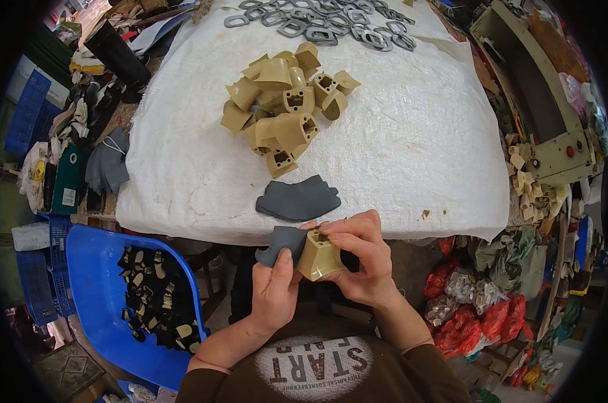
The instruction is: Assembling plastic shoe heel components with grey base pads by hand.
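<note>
My left hand (pixel 275 293) is closed on a dark grey leather piece (pixel 282 243), thumb pressed on its front. In my right hand (pixel 365 258) is a beige plastic shoe heel (pixel 319 256), its holed end up and its flared end down. The leather's edge lies against the heel's left side, and both are just off the table's near edge. A stack of similar grey leather pieces (pixel 298 198) rests right beyond my hands. Farther off stands a pile of beige shoe heels (pixel 277 131), tumbled in various directions.
A white woven sheet (pixel 411 148) covers the table. Grey ring-shaped pieces (pixel 337 23) lie at its far end. On the left is a blue tub (pixel 92 282) holding dark, beige-marked pieces. More grey leather (pixel 109 161) hangs left; a beige machine (pixel 559 158) stands right, above red bags (pixel 461 332).
</note>
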Motion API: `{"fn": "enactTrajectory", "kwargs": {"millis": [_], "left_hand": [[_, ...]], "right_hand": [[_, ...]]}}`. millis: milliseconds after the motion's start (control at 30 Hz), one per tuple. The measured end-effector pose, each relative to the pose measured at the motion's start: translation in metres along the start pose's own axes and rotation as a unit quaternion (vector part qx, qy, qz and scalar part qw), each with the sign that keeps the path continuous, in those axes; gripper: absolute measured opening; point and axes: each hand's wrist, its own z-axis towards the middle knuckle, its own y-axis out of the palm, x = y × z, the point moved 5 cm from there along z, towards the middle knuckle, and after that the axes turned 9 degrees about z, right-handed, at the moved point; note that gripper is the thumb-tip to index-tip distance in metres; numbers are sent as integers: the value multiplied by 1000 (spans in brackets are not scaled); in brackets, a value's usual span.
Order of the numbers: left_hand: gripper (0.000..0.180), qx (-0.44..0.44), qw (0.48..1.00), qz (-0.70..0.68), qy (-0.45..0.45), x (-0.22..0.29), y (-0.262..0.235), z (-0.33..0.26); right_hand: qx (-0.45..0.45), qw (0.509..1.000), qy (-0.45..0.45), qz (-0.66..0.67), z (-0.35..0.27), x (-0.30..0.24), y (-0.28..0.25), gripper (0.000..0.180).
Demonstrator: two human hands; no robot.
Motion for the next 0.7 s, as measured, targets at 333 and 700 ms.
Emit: {"fn": "enactTrajectory", "kwargs": {"millis": [333, 700], "left_hand": [[42, -9, 966, 256, 22, 6, -8, 6], [45, -24, 892, 448, 55, 1, 8, 8]], "right_hand": [[-48, 983, 49, -171, 9, -11, -1, 51], [-108, 951, 73, -281, 6, -5, 7, 42]]}}
